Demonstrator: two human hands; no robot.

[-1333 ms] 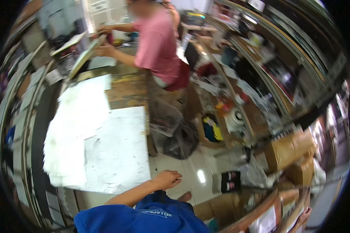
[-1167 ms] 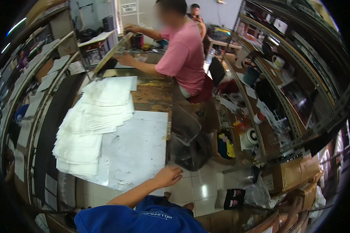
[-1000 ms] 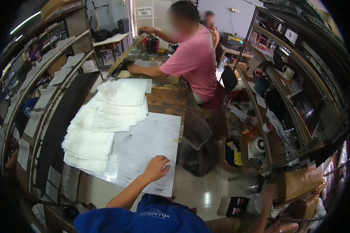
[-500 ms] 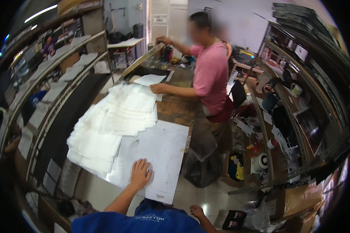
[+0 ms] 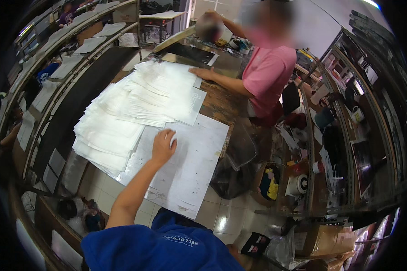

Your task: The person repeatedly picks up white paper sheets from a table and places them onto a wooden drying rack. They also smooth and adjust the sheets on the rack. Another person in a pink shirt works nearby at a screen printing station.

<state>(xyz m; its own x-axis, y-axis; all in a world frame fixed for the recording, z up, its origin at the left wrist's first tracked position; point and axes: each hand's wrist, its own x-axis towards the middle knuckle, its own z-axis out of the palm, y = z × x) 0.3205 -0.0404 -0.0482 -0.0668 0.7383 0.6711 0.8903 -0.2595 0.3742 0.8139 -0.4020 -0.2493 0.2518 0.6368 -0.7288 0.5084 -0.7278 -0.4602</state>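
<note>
My left hand [image 5: 163, 148] hovers over or lightly touches the white board [image 5: 199, 153] on the table, close to the lower edge of the fanned pile of white sheets [image 5: 163, 99]. Its fingers are bent, with the thumb apart, and nothing shows in it. A patch of skin from my right arm [image 5: 234, 251] appears beside my blue shirt; the right hand itself does not show. Across the table a person in a pink shirt [image 5: 271, 72] lays one hand [image 5: 202, 73] on the pile's far edge. That person's other hand is up by a tilted frame [image 5: 174, 39].
Metal shelving with papers [image 5: 72, 67] runs along the left. At the right, a rack [image 5: 321, 117] holds tools, cups and rolls. A black plastic bag [image 5: 230, 180] and a box with yellow and dark scraps [image 5: 270, 183] stand beside the table. Cardboard boxes [image 5: 325, 239] lie lower right.
My left hand has moved forward on the board toward the sheets. My right fist has gone from sight. The other person's lifted sheet now lies on the pile, that hand flat. The view has shifted.
</note>
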